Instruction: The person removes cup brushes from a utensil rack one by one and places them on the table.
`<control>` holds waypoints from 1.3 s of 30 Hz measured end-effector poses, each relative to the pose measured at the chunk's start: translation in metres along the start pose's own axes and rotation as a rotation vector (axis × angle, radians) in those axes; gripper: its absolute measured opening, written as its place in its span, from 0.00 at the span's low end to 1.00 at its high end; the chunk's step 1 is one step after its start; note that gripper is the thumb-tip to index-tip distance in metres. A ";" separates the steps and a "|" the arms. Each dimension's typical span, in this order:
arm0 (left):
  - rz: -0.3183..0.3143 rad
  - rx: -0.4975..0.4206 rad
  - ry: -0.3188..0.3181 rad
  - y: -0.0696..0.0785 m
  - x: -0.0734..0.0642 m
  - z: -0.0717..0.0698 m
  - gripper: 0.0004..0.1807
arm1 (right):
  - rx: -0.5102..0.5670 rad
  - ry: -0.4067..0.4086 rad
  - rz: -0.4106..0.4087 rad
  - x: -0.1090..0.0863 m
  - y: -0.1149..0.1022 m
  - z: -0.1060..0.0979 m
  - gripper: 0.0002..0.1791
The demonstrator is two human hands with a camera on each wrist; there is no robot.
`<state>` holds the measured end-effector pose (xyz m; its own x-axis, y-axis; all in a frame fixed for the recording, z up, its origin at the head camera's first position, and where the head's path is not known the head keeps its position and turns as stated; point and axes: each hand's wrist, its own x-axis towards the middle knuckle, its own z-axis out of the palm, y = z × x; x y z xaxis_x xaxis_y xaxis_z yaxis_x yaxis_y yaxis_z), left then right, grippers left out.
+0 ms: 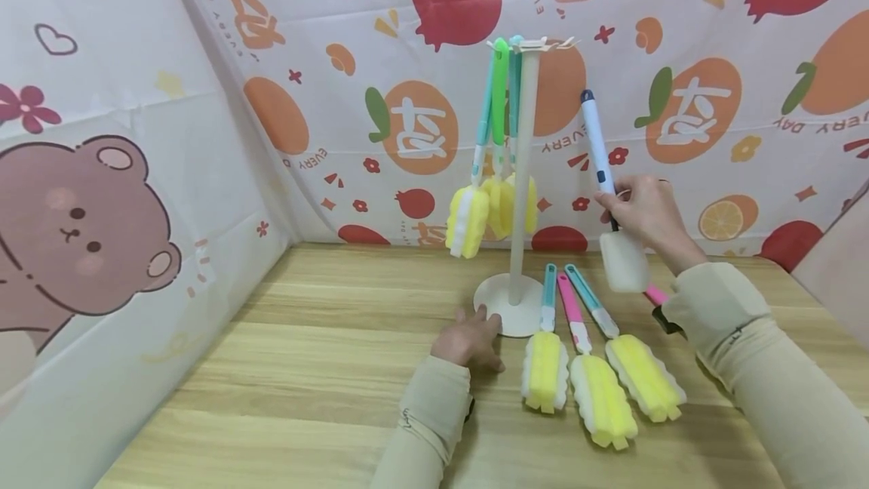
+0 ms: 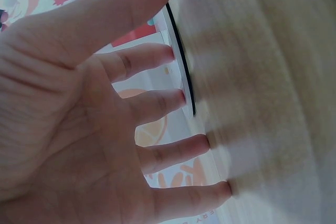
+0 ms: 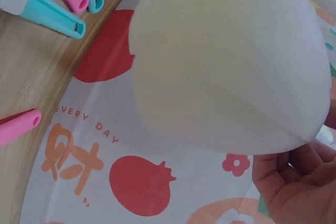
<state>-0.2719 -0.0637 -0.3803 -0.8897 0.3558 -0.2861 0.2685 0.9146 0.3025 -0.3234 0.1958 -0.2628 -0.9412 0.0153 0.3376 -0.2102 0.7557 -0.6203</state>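
Observation:
My right hand (image 1: 648, 210) pinches a sponge brush (image 1: 596, 134) low on its pale blue handle. The brush is lifted above the table, handle end up and tilted left, its white sponge head hanging below the fingers. Its sponge (image 3: 231, 66) fills much of the right wrist view. To the left of it stands a white rack (image 1: 526, 172) with hooks on top. Yellow-headed brushes with teal and green handles (image 1: 500, 89) hang on its left side. My left hand (image 1: 470, 339) spreads its fingers at the left front of the rack's round base (image 1: 492, 296), some fingertips at its edge.
In front of the rack lie a teal brush (image 1: 545, 372), a pink brush (image 1: 600, 402) and another teal brush (image 1: 645, 376), heads toward me. A further pink handle (image 1: 655, 294) shows beside the right sleeve. Printed cloth (image 1: 326, 187) hangs behind the wooden table (image 1: 326, 353).

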 end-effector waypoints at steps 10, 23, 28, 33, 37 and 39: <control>-0.004 0.000 -0.004 0.001 0.001 0.000 0.29 | -0.036 -0.064 0.008 0.000 0.010 -0.006 0.19; -0.006 0.010 -0.003 0.000 0.001 0.000 0.31 | -0.042 -0.141 0.062 -0.001 0.015 -0.011 0.20; -0.004 0.013 0.003 0.000 0.001 0.000 0.30 | -0.046 -0.225 0.083 -0.001 0.017 -0.013 0.21; -0.013 0.026 0.006 -0.001 0.002 0.002 0.29 | -0.081 -0.271 0.074 -0.002 0.021 -0.014 0.21; -0.015 0.026 0.003 -0.001 0.003 0.002 0.29 | -0.100 -0.272 0.071 -0.003 0.022 -0.013 0.22; -0.015 0.026 0.002 0.000 0.003 0.001 0.29 | -0.105 -0.274 0.077 -0.003 0.023 -0.012 0.22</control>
<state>-0.2743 -0.0626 -0.3826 -0.8946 0.3416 -0.2881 0.2646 0.9245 0.2744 -0.3226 0.2215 -0.2696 -0.9926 -0.0913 0.0805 -0.1208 0.8231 -0.5549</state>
